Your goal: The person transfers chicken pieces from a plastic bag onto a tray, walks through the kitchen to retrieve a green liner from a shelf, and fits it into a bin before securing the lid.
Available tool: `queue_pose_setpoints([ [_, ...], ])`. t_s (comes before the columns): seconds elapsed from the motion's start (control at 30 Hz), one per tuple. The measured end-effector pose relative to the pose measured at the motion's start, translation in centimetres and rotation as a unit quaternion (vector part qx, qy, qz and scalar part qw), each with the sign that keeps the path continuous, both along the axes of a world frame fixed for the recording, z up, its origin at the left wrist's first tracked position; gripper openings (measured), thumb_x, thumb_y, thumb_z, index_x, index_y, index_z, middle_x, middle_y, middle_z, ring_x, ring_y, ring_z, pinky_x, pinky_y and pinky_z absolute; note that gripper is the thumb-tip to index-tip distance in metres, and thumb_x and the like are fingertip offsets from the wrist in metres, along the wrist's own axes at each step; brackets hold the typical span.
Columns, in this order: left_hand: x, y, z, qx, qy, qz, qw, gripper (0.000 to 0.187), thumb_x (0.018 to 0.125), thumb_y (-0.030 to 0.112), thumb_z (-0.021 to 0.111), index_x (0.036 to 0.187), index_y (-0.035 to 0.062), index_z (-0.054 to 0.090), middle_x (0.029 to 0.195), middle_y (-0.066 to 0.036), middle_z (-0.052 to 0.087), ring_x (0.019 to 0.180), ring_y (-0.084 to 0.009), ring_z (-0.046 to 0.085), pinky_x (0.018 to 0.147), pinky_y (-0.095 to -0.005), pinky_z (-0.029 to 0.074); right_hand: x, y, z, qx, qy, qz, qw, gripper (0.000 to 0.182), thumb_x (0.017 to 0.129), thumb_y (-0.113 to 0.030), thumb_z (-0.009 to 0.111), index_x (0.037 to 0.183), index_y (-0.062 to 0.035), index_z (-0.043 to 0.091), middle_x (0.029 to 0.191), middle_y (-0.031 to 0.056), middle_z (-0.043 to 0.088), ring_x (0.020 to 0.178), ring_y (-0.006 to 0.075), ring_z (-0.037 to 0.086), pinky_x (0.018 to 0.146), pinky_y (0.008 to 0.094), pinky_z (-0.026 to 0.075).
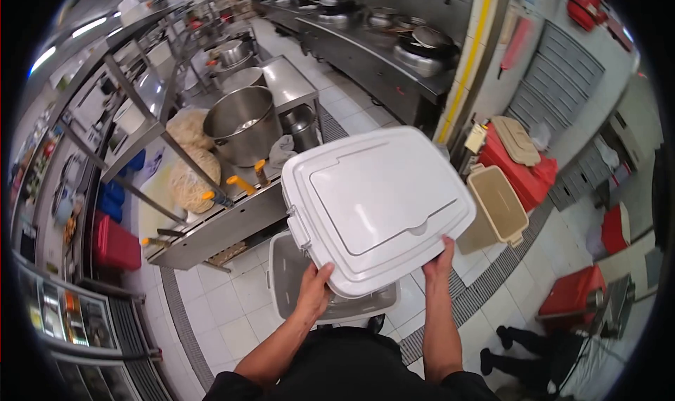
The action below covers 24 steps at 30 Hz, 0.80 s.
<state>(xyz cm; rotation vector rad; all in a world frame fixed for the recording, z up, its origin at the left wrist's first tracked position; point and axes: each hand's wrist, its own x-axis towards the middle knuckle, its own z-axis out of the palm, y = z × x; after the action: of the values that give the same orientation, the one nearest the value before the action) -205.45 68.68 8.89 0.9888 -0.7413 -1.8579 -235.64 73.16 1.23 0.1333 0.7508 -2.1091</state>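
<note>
A large white plastic lid point(383, 190) with rounded corners is held up in front of me, tilted. My left hand point(315, 288) grips its near left edge, thumb on top. On the near right edge my right hand point(439, 258) has hold of it, with the fingers partly hidden beneath. Below the lid stands a grey plastic bin point(281, 281) on the floor by my feet; the lid covers much of its opening. A latch point(298, 232) shows on the lid's left side.
A steel table point(204, 239) at left bears a big pot point(239, 123), bags of noodle-like food point(190, 179) and tools with orange handles. A beige bin point(496, 204) stands at right near a red bin point(517, 158). Another person's legs point(524, 348) show at lower right.
</note>
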Motion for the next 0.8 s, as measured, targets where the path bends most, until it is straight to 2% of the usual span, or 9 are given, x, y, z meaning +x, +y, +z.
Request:
queue_pose_setpoints([
  [0.03, 1.1, 0.2, -0.4, 0.042, -0.040, -0.038, 0.998, 0.052, 0.092, 0.046, 0.059, 0.127, 0.0086, 0.048, 0.108, -0.007, 0.064, 0.103, -0.0189, 0.060, 0.080, -0.0411, 0.052, -1.4, -0.9, 1.8, -0.005, 0.031, -0.006, 0.999, 0.048, 0.085, -0.018, 0.052, 0.129, 0.0010, 0.046, 0.125, 0.0151, 0.056, 0.116, 0.0311, 0.055, 0.101, 0.0451, 0.046],
  [0.2, 7.0, -8.2, -0.9, 0.011, -0.109, 0.111, 0.988, 0.048, 0.092, 0.058, 0.053, 0.113, 0.0143, 0.052, 0.097, -0.006, 0.062, 0.092, -0.0182, 0.058, 0.077, -0.0406, 0.049, -5.9, -6.4, 5.8, -0.017, 0.106, 0.042, 0.993, 0.051, 0.084, -0.017, 0.055, 0.131, -0.0012, 0.043, 0.125, 0.0144, 0.054, 0.117, 0.0309, 0.053, 0.100, 0.0449, 0.046],
  [0.3, 7.7, -13.2, 1.1, -0.005, -0.176, 0.185, 0.967, 0.060, 0.089, 0.063, 0.054, 0.122, 0.0132, 0.050, 0.092, -0.004, 0.062, 0.089, -0.0184, 0.059, 0.078, -0.0399, 0.047, -7.8, -9.9, 7.7, -0.042, 0.145, 0.044, 0.988, 0.052, 0.083, -0.017, 0.056, 0.132, -0.0038, 0.043, 0.123, 0.0140, 0.053, 0.116, 0.0306, 0.052, 0.098, 0.0450, 0.046],
  [0.4, 6.4, -15.9, 2.0, -0.038, -0.144, 0.198, 0.969, 0.071, 0.087, 0.068, 0.052, 0.133, 0.0142, 0.045, 0.109, -0.010, 0.054, 0.095, -0.0219, 0.055, 0.084, -0.0417, 0.047, -7.8, -11.6, 9.3, -0.036, 0.151, 0.048, 0.987, 0.053, 0.083, -0.018, 0.057, 0.132, -0.0026, 0.044, 0.123, 0.0151, 0.054, 0.115, 0.0311, 0.054, 0.097, 0.0448, 0.047],
  [0.5, 6.6, -20.4, -1.4, -0.047, 0.091, 0.026, 0.994, 0.084, 0.086, 0.074, 0.047, 0.146, 0.0173, 0.033, 0.135, -0.009, 0.049, 0.116, -0.0270, 0.052, 0.094, -0.0542, 0.042, -7.4, -12.5, 10.0, -0.034, 0.140, 0.096, 0.985, 0.057, 0.084, -0.024, 0.058, 0.132, 0.0033, 0.043, 0.122, 0.0178, 0.058, 0.111, 0.0327, 0.058, 0.097, 0.0428, 0.048],
  [0.67, 8.6, -25.9, -1.8, -0.031, -0.006, 0.038, 0.999, 0.069, 0.093, 0.060, 0.049, 0.141, 0.0113, 0.042, 0.138, -0.013, 0.050, 0.125, -0.0257, 0.050, 0.104, -0.0446, 0.038, -7.0, -13.4, 14.4, -0.010, 0.201, 0.097, 0.975, 0.057, 0.083, -0.022, 0.057, 0.133, 0.0025, 0.043, 0.118, 0.0176, 0.059, 0.108, 0.0316, 0.059, 0.095, 0.0418, 0.050],
  [0.73, 7.8, -27.2, -1.9, -0.225, -0.348, 0.184, 0.891, 0.056, 0.092, 0.040, 0.062, 0.133, 0.0047, 0.049, 0.134, -0.015, 0.053, 0.123, -0.0279, 0.050, 0.104, -0.0372, 0.039, -6.3, -14.7, 18.7, -0.019, 0.338, 0.073, 0.938, 0.053, 0.082, -0.017, 0.057, 0.130, 0.0024, 0.046, 0.115, 0.0166, 0.059, 0.106, 0.0295, 0.060, 0.092, 0.0391, 0.051],
  [0.77, 5.5, -25.0, 0.9, -0.348, -0.314, 0.228, 0.853, 0.053, 0.086, 0.025, 0.071, 0.128, -0.0002, 0.052, 0.131, -0.017, 0.054, 0.122, -0.0296, 0.051, 0.103, -0.0340, 0.039, -4.5, -15.1, 22.2, 0.008, 0.388, 0.052, 0.920, 0.051, 0.081, -0.015, 0.058, 0.128, 0.0025, 0.046, 0.113, 0.0157, 0.060, 0.103, 0.0276, 0.060, 0.090, 0.0374, 0.051],
  [0.8, 3.7, -22.5, 2.9, -0.436, -0.297, 0.178, 0.831, 0.056, 0.082, 0.026, 0.074, 0.128, 0.0011, 0.053, 0.129, -0.020, 0.054, 0.123, -0.0338, 0.050, 0.105, -0.0395, 0.038, -2.3, -15.9, 25.5, 0.036, 0.437, 0.030, 0.898, 0.049, 0.080, -0.013, 0.059, 0.125, 0.0026, 0.047, 0.111, 0.0149, 0.060, 0.100, 0.0256, 0.061, 0.088, 0.0357, 0.051],
])
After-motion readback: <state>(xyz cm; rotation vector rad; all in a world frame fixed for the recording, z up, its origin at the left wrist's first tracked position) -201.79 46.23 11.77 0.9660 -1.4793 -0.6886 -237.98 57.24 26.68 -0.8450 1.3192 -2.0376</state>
